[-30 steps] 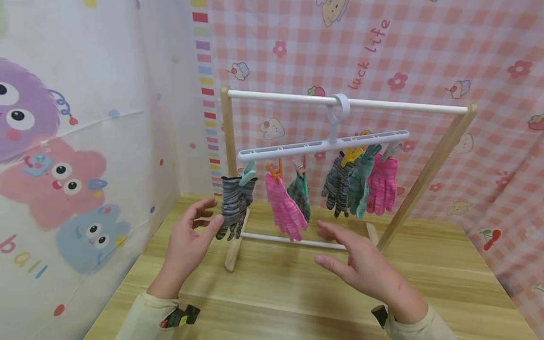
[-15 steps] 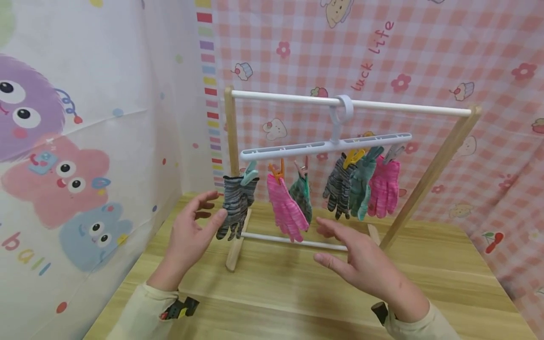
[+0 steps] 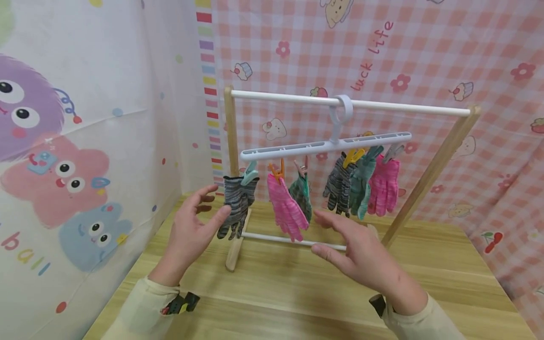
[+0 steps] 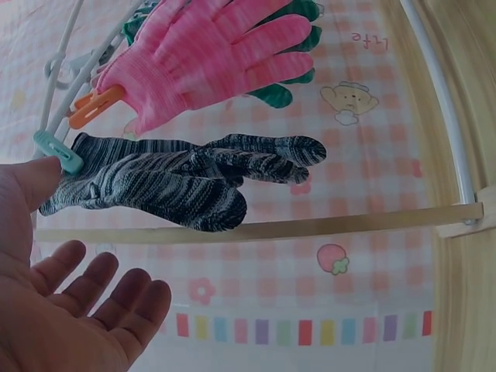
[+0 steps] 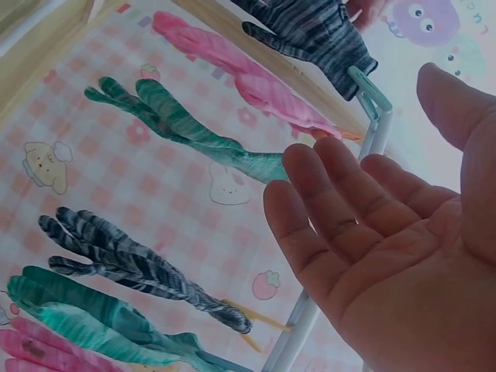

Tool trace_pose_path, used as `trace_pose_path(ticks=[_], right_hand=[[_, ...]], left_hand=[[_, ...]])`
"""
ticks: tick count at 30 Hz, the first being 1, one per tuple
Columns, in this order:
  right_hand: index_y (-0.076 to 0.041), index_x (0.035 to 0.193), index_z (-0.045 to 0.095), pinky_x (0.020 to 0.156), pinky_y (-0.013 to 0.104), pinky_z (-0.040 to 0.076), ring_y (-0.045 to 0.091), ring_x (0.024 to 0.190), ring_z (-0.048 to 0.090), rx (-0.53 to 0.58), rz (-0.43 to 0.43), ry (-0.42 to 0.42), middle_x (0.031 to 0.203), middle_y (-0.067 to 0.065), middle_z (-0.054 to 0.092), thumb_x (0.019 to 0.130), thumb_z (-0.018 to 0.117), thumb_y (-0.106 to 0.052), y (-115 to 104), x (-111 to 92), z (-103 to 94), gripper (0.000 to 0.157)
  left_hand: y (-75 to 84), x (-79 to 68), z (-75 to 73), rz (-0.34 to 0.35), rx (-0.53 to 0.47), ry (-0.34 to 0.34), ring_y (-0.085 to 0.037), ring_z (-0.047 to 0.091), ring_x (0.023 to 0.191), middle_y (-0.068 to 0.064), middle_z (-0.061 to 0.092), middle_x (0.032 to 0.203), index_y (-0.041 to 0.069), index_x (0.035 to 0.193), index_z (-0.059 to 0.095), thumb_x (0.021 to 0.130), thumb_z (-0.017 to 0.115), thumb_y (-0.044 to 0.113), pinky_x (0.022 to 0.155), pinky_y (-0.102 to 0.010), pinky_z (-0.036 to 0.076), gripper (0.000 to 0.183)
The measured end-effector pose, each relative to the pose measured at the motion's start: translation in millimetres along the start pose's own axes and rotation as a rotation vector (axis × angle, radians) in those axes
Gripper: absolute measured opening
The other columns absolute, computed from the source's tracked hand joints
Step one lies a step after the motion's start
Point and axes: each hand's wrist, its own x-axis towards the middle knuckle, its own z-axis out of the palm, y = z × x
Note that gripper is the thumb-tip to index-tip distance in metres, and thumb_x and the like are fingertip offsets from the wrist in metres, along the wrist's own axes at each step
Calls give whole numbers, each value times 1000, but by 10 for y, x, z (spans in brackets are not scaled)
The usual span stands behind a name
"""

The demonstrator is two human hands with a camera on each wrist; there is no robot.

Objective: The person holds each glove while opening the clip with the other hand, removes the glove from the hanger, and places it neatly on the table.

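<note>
My left hand [image 3: 191,236] is beside a black-and-grey striped glove [image 3: 237,203], thumb tip overlapping its edge in the head view. A mint peg [image 3: 250,174] clips that glove to a white hanger [image 3: 297,150]. In the left wrist view the fingers [image 4: 101,291] are spread, holding nothing. My right hand [image 3: 361,250] is held in front of the hanger's middle, palm facing inward and fingers relaxed, nothing in it. Nearest to it hang a pink glove [image 3: 286,208] on an orange peg and a green glove [image 3: 301,196] on a pink peg.
Another striped glove [image 3: 337,186], a teal glove [image 3: 360,184] and a second pink glove [image 3: 384,186] hang from the hanger's right half. The hanger tilts on the white top rod [image 3: 280,97] of a wooden-legged rack. It stands on a wood-grain table [image 3: 263,293] before patterned cloths.
Over the last half second my right hand has risen slightly and shifted left. My left hand has moved a little to the right and up. The gloves hang almost as before.
</note>
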Motion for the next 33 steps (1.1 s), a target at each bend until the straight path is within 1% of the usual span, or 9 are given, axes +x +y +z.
trace_pose_path(ticks=[2,5,8,10,14,21,25,29,33], right_hand=[[-4,148,59,89,46,65,16,98,79,-11,-16,18,133,12,76,93,85,-20,-4,25,-13,64],[-4,150,58,96,49,63,26,122,74,-20,-18,13,136,11,74,93,85,-21,-20,67,-38,65],[-4,151,57,102,51,60,26,127,71,-20,0,-11,139,10,73,93,85,-21,-42,106,-62,67],[-5,152,56,105,52,58,26,129,70,-20,14,-26,140,9,72,93,85,-21,-56,130,-77,67],[-6,153,55,104,53,58,27,130,70,-13,27,-49,142,11,71,94,84,-22,-80,168,-97,68],[-5,154,54,106,52,57,27,131,69,-25,-7,-52,144,12,70,96,82,-24,-123,248,-114,67],[-6,155,53,108,52,56,28,133,68,-34,-22,-60,145,11,69,97,81,-26,-150,300,-120,67],[-6,155,53,109,51,56,28,134,67,-46,-12,-79,149,11,66,98,80,-29,-178,365,-124,68],[-7,156,53,110,51,55,28,136,66,-63,-2,-99,152,10,64,98,80,-32,-207,432,-120,68]], left_hand=[[8,11,11,11,-1,0,-34,63,127,-12,62,150,11,152,55,101,76,34,107,-57,52,60],[18,32,24,34,-6,1,-35,63,128,-11,61,152,11,153,55,101,77,33,108,-56,52,61],[27,51,36,46,-17,0,-35,62,129,-11,60,153,12,153,54,100,77,30,109,-54,51,60],[33,61,43,49,-26,0,-35,62,130,-11,61,153,12,153,55,100,78,28,110,-54,51,60],[45,75,49,49,-37,-4,-35,61,129,-12,61,152,12,152,55,99,79,27,110,-54,50,61],[52,91,47,43,-23,-13,-32,60,130,-10,61,152,14,153,54,99,79,28,110,-55,50,61],[58,103,45,62,-16,-18,-34,61,130,-11,60,153,12,154,54,99,78,28,110,-55,50,62],[61,126,59,86,-11,-19,-36,62,129,-13,60,152,9,153,54,99,79,26,109,-55,51,62],[67,144,73,90,-19,-22,-37,61,129,-15,60,152,5,153,53,98,80,25,109,-55,51,64]])
